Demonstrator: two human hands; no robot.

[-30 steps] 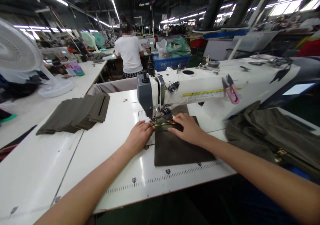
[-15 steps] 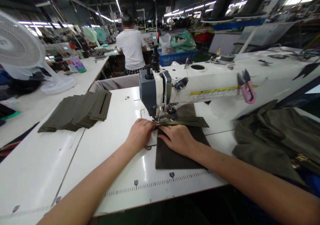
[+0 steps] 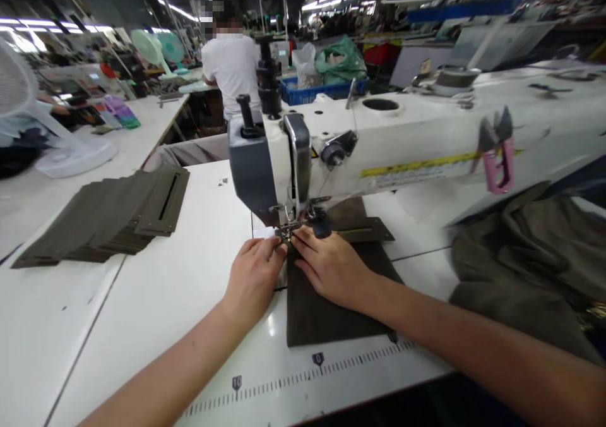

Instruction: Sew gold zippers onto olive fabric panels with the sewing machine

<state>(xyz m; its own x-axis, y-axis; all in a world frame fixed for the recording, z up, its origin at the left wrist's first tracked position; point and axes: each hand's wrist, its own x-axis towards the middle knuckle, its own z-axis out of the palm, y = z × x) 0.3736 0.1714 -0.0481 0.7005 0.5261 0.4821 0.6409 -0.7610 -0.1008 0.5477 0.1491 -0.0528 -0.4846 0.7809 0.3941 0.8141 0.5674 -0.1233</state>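
A dark olive fabric panel (image 3: pixel 326 319) lies on the white sewing table under the head of a sewing machine (image 3: pixel 293 162). Across it runs a narrow olive strip (image 3: pixel 374 230) with a long slot, its left end hidden by my fingers and the presser foot (image 3: pixel 286 230). My left hand (image 3: pixel 253 272) has its fingers bunched together at the panel's left edge, close to the foot; the fingertips are partly hidden. My right hand (image 3: pixel 334 266) rests flat on the panel and strip, fingers stretched toward the needle area.
A fanned stack of slotted olive pieces (image 3: pixel 108 212) sits at the left. Pink-handled snips (image 3: pixel 497 155) hang on the machine arm. Olive cloth (image 3: pixel 511 263) is heaped at right. A white fan (image 3: pixel 71 152) stands on the neighbouring table. A person in a white shirt (image 3: pixel 231 70) is beyond.
The view has moved closer to the machine. My right hand has slid further up and left over the strip, toward the foot. My left hand stays beside the foot, its fingers more bent.
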